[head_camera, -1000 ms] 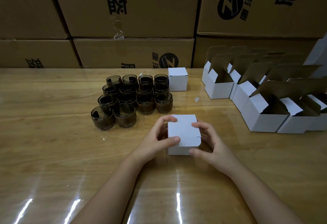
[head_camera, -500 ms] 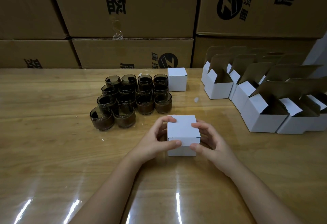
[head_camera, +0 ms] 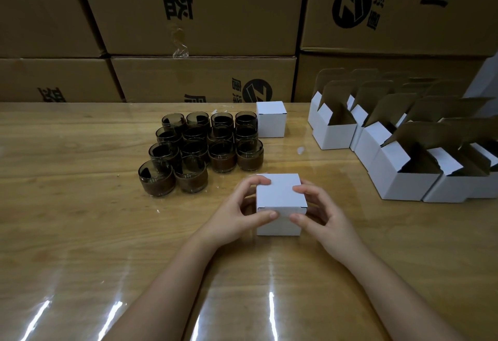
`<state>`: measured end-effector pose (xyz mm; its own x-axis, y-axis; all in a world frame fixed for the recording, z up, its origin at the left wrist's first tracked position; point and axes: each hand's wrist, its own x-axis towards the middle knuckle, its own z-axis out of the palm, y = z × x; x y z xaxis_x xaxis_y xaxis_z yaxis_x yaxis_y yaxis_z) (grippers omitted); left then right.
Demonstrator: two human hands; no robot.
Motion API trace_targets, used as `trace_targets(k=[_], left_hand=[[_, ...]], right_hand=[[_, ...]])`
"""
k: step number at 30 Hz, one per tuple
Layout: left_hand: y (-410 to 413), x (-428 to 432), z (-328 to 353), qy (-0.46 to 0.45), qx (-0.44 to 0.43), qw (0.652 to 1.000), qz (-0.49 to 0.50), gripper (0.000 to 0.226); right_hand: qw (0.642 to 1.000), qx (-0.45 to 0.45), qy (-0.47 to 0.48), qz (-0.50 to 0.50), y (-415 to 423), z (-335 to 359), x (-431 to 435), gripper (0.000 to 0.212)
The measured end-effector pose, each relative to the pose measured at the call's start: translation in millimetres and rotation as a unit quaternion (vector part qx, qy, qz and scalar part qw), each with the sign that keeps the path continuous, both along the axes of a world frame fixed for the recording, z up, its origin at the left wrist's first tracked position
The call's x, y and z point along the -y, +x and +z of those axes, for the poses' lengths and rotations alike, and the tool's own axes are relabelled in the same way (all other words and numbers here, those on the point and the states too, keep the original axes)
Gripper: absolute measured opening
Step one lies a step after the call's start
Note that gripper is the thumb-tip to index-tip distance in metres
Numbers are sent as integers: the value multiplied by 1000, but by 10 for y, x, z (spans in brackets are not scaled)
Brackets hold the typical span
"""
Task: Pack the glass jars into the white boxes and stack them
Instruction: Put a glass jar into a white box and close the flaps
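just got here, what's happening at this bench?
A person is packing jars by hand. Both hands, left hand and right hand, grip a closed white box standing on the wooden table. A cluster of dark glass jars waits behind it, one more closed box sits beside them, and open empty boxes line the right.

Both your bare forearms reach in from the near edge and converge on the closed white box. Your left hand cups the box's left side, thumb pressed on its near top edge, fingertips curled over the far left corner. Your right hand mirrors it on the right side, thumb at the near edge, fingers bent onto the top.
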<state>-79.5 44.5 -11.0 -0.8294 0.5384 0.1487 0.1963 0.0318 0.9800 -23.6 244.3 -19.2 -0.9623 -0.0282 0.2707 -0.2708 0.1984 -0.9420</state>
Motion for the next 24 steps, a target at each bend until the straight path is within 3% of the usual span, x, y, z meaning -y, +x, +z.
trace_targets(k=[6,24], left_hand=[[1,27,4,-4,26,999,-25,59],[-32,27,4,6,47,999,-14,57]], right_hand=[[1000,12,6,14,27,6,-23,52],[1000,-1,11,7,11,10,-7,36]])
